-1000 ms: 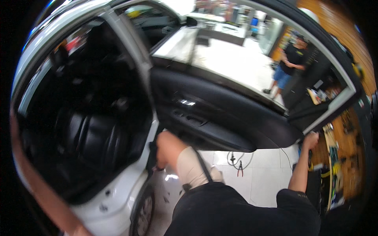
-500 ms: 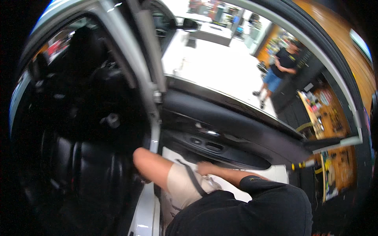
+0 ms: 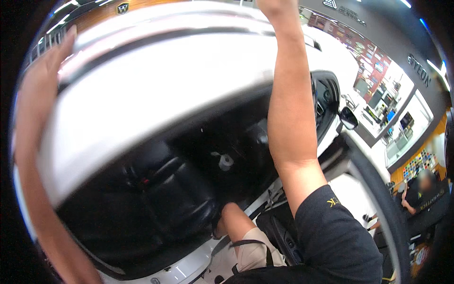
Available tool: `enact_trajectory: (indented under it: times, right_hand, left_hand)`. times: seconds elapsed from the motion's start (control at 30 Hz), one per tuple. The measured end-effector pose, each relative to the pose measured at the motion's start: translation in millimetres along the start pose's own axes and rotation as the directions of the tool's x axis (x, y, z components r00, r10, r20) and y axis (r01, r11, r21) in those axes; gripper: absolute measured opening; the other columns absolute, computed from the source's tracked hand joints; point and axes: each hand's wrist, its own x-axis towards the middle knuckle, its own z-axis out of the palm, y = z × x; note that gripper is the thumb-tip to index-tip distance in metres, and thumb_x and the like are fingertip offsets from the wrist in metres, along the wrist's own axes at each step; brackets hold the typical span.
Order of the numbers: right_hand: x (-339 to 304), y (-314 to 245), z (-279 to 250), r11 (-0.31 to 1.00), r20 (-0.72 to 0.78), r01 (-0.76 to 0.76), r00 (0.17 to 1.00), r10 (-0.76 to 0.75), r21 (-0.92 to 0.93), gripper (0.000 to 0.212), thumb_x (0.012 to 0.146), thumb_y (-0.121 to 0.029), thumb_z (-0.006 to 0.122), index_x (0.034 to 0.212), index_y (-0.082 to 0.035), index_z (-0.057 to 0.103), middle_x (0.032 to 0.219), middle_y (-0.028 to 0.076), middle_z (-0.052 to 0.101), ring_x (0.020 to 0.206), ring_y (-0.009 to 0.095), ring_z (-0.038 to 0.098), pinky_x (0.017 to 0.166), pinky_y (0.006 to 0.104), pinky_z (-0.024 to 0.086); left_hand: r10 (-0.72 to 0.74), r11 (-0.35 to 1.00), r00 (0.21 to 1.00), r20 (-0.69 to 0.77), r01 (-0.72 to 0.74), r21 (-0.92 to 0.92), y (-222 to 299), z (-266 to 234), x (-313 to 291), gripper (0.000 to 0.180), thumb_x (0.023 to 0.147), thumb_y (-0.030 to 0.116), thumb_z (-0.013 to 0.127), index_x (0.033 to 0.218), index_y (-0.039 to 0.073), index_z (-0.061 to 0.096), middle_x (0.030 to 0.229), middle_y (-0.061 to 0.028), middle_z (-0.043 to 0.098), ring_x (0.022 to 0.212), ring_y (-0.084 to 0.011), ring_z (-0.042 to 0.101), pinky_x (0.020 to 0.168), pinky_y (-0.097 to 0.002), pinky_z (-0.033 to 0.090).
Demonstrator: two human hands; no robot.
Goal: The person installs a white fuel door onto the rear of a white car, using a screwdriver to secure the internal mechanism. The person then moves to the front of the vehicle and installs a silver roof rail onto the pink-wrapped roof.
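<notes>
Left hand at about 10 o'clock, flat against the white car roof; fingers straight and close together, palm on the roof's edge — nothing pinched or gripped. The picture is blurred here, so the thumb cannot be made out.

Right hand at 12 o'clock, cut off by the upper edge of the view; only the wrist and heel of the hand show. Whether its fingers are spread or closed cannot be told. The right forearm runs nearly vertical from the black sleeve at 5 o'clock up across the roof.

Car roof: a broad white band filling the upper half, long axis running from about 8 o'clock up to 2 o'clock, curved by the lens. A dark trim line follows the same axis near its upper edge.

Below the roof — the open door gap, with a black seat at centre. The person's bare knee at 6 o'clock points into the cabin, just beside the seat. Side mirror at 3 o'clock. Another person sits well apart at 4 o'clock.
</notes>
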Motion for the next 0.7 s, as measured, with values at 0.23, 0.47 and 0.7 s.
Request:
enact_trajectory:
  times: [0.23, 0.47, 0.7]
  right_hand:
    - [-25.8, -30.2, 21.5, 0.898, 0.416, -0.409, 0.797, 0.438, -0.161, 0.042, 0.095, -0.038, 0.049, 0.080, -0.010, 0.077, 0.079, 0.018, 0.071, 0.090, 0.042, 0.067, 0.082, 0.0529, 0.051]
    - [14.4, -48.7, 20.5, 0.921, 0.513, -0.383, 0.777, 0.366, -0.077, 0.033, 0.092, -0.028, 0.056, 0.069, -0.009, 0.070, 0.069, 0.014, 0.067, 0.074, 0.036, 0.063, 0.084, 0.0467, 0.047]
    - [85.6, -54.0, 21.9, 0.805, 0.873, -0.584, 0.334, 0.357, -0.106, 0.039, 0.100, -0.037, 0.054, 0.096, 0.000, 0.066, 0.081, 0.020, 0.070, 0.080, 0.040, 0.068, 0.083, 0.0495, 0.051]
  left_hand:
    - [-0.337, 0.872, 0.876, 0.345, 0.429, -0.235, 40.7, -86.1, 5.5, 0.054, 0.101, 0.044, 0.061, 0.119, -0.007, 0.065, 0.125, -0.0255, 0.065, 0.120, -0.0405, 0.058, 0.107, -0.0446, 0.040]
    - [-0.274, 0.921, 0.917, 0.292, 0.337, -0.195, 11.9, -93.2, 9.7, 0.040, 0.097, 0.038, 0.064, 0.104, -0.001, 0.065, 0.098, -0.0157, 0.064, 0.091, -0.0360, 0.058, 0.085, -0.0443, 0.045]
    - [-0.198, 0.960, 0.957, 0.213, 0.234, -0.157, 6.6, -102.5, 53.5, 0.042, 0.100, 0.039, 0.056, 0.083, 0.004, 0.072, 0.075, -0.0148, 0.065, 0.066, -0.0381, 0.059, 0.061, -0.0486, 0.045]
